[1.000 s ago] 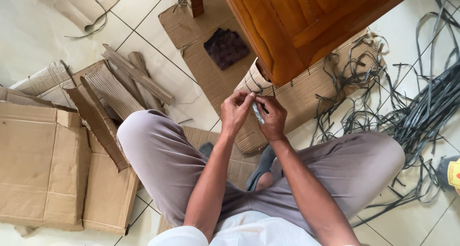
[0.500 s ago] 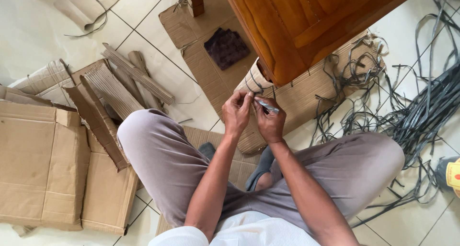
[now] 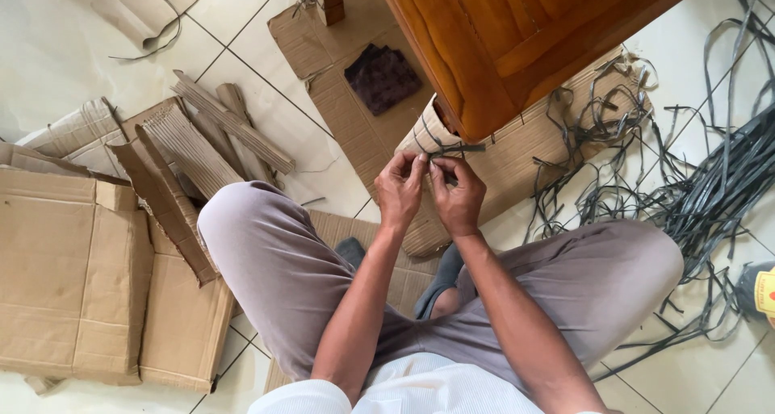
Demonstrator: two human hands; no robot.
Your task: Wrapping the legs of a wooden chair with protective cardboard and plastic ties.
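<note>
Hands meet at the centre of the frame, where we see a seated person pinching a thin dark strap [image 3: 458, 148] between both sets of fingertips. We read the left hand [image 3: 400, 190] as pressed together on the strap's near end, thumb against forefinger, and the right hand [image 3: 460, 198] as closed on the same stretch just beside it; the two hands touch at the fingertips.

From that shared pinch the strap's free end runs toward the right of the frame, lying nearly level, its long axis across the picture rather than up it. So the loose length lies on the right hand's side, and that hand is the nearer to it; the left hand holds the anchored end. The tip stops just below the corner of a wooden table [image 3: 517, 35] at upper centre.

Behind the hands we make out a cardboard roll [image 3: 426, 135] tucked against the table's corner, with dark straps crossing it. We cannot tell whether the pinched strap is joined to it.

A tangle of loose straps [image 3: 710, 180] fills the right of the frame, well apart from the hands. Flattened boxes [image 3: 73, 277] and corrugated strips [image 3: 230, 127] lie at left on the tiled floor [image 3: 56, 51], and a dark cloth [image 3: 381, 78] rests on cardboard at upper centre.
</note>
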